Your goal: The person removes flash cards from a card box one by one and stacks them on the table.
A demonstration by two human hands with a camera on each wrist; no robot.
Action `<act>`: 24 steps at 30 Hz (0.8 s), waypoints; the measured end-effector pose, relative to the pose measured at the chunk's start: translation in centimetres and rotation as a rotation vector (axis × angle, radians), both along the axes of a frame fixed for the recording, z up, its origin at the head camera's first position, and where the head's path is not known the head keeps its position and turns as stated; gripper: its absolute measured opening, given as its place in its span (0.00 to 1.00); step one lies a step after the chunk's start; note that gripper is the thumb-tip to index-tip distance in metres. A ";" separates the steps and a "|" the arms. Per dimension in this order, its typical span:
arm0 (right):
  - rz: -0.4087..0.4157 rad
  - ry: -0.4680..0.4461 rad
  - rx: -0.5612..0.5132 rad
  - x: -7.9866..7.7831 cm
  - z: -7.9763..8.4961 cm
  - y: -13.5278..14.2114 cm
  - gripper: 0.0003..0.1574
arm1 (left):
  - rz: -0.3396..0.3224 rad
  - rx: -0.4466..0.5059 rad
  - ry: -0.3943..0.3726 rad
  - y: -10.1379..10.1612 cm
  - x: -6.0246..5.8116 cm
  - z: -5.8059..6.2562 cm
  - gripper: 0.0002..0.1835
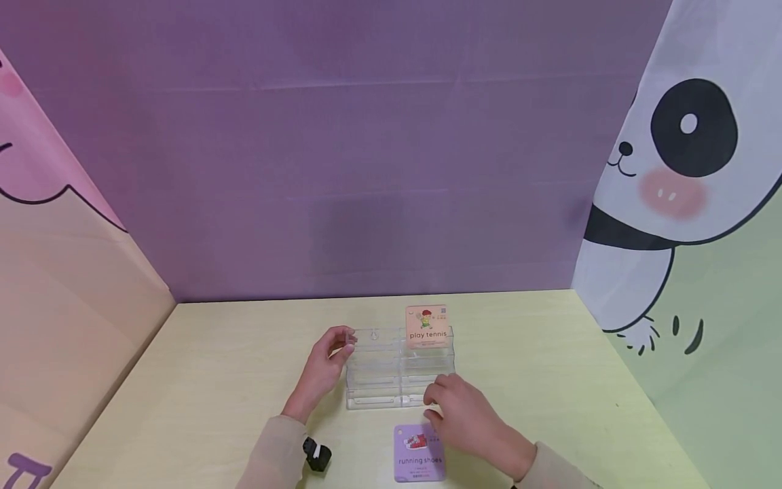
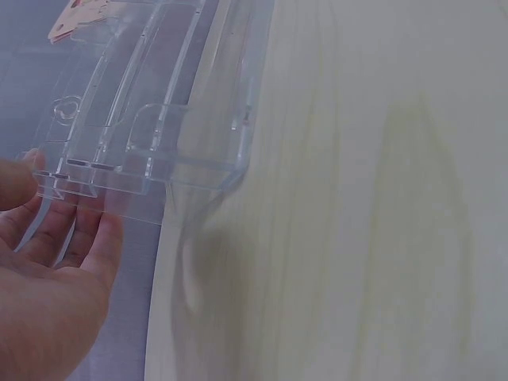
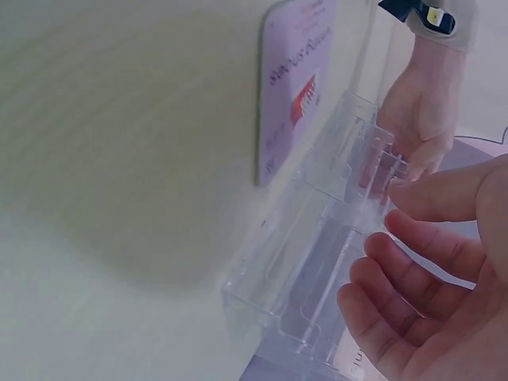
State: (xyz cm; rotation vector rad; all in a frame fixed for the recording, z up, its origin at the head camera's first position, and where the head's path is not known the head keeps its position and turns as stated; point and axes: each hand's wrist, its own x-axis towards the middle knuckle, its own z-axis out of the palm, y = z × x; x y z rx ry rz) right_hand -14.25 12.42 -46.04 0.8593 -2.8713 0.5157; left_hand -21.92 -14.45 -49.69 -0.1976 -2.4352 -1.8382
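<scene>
Centrally, a clear rack (image 1: 401, 380) sits on the pale table (image 1: 244, 367), its far left corner pinched by the left hand (image 1: 326, 360). Far right, its orange card (image 1: 426, 326) reads "play tennis". Near right, the right hand (image 1: 461, 407) holds nothing, fingers loosely bent, beside a purple "running shoes" card (image 1: 419, 454).

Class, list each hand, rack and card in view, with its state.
Clear rack: occupied only at its back right, as far as shows.
Left hand: gripping the rack's back left corner.
Right hand: fingers bent, holding nothing.
Play tennis card: slotted in the rack, face showing.
Running shoes card: face up on the table.
</scene>
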 end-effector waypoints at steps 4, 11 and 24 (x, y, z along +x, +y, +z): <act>-0.025 -0.001 -0.021 -0.1 0.4 0.0 0.06 | -0.001 -0.009 0.022 0.0 0.0 -0.1 0.16; -0.036 0.021 -0.060 -0.3 0.9 0.0 0.04 | -0.001 0.003 0.022 0.0 -0.2 -0.3 0.15; -0.043 0.107 -0.102 -0.6 2.0 0.0 0.06 | -0.003 0.004 0.017 0.0 -0.4 -0.4 0.16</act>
